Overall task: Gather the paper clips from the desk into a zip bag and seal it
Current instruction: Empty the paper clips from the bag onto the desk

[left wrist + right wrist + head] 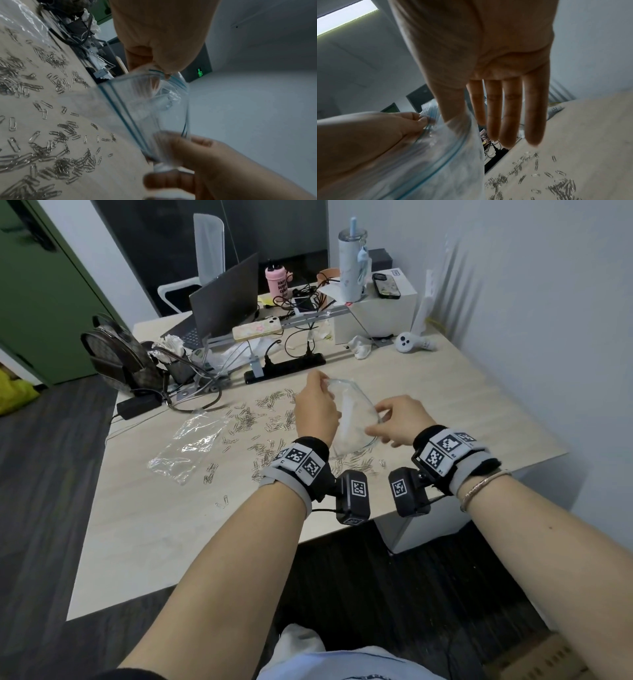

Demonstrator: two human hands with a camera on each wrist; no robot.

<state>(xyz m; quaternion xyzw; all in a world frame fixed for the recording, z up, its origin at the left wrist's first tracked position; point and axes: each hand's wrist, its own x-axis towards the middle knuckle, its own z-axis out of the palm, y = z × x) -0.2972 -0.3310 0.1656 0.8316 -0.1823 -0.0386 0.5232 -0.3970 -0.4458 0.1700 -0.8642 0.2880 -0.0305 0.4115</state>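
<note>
Head view, left hand (317, 409) and right hand (399, 421) pinching zip bag (356, 419) mouth above paper clips (260, 419)

The zip bag (145, 108) is motion-blurred in both wrist views, its lower part cut off by the frame edge. The left hand (317, 409) hides some paper clips (260, 419) behind the bag. Whether the bag holds any clips cannot be told. Left of the bag, lettering on a pink bottle (276, 280) is too small to read.
</note>
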